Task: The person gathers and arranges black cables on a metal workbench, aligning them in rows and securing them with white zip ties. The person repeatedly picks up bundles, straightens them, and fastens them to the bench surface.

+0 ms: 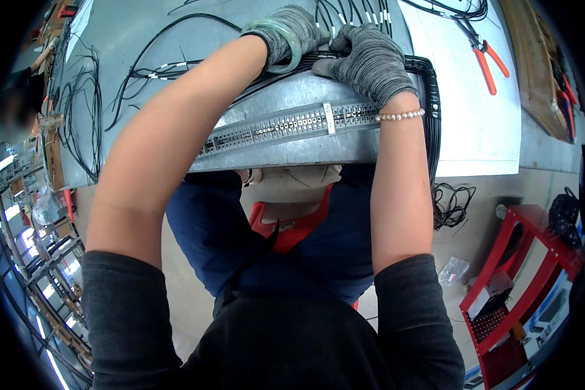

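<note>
Both my hands wear grey knit gloves and meet at a bundle of black cables on the metal table. My right hand is closed over the bundle, its thumb lying along the near side. My left hand is curled at the same spot, fingertips against the black wires; the exact grip is hidden. Beyond the fingers, thin black wires with white marker sleeves fan out. On the near side lies a clear strip holding a row of small metal terminals, with a white label around it.
At right, orange-handled pliers rest on a large paper sheet. A black taped cable bundle bends over the table's front edge toward a coil. Loose black wires lie left. A red rack stands right.
</note>
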`<state>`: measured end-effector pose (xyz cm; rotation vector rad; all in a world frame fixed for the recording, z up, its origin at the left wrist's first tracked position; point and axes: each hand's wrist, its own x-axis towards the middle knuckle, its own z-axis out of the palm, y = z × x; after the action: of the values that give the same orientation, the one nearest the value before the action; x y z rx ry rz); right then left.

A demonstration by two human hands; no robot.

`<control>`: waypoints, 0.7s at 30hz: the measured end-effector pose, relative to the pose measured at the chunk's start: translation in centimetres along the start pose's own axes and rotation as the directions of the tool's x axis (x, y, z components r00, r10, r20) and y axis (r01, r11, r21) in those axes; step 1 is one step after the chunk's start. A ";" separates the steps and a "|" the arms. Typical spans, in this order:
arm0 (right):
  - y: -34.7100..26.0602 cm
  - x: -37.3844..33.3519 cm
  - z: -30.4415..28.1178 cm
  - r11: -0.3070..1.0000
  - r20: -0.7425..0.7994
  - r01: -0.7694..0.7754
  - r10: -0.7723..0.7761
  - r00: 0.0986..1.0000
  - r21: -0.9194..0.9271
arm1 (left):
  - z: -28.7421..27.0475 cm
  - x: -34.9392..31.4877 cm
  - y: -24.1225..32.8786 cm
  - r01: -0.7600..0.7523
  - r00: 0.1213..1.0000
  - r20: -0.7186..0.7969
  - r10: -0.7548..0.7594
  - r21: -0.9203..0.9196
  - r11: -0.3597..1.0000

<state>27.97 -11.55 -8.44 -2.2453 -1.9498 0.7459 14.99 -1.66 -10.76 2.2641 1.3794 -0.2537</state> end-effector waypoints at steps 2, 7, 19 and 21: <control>0.0 0.1 0.0 1.000 0.001 -0.017 0.017 1.000 0.005 | 0.2 0.3 -0.7 0.025 0.999 0.027 -0.021 -0.157 0.987; 0.6 0.3 0.8 1.000 -0.022 0.000 0.000 1.000 0.007 | 0.1 0.6 -0.7 0.008 0.994 0.105 -0.007 -0.005 1.000; 0.1 -0.7 -0.2 0.992 -0.026 0.014 -0.011 1.000 0.125 | -4.0 -2.8 0.8 -0.049 0.995 0.091 0.036 0.154 0.987; -0.3 -0.6 -0.3 0.992 0.024 -0.020 0.017 1.000 0.125 | -5.9 -5.3 -1.2 -0.113 0.992 0.037 0.122 -0.172 0.979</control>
<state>27.78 -12.02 -7.83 -2.1944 -1.8380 0.8736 10.90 -2.49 -3.95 2.1747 1.1908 -0.1445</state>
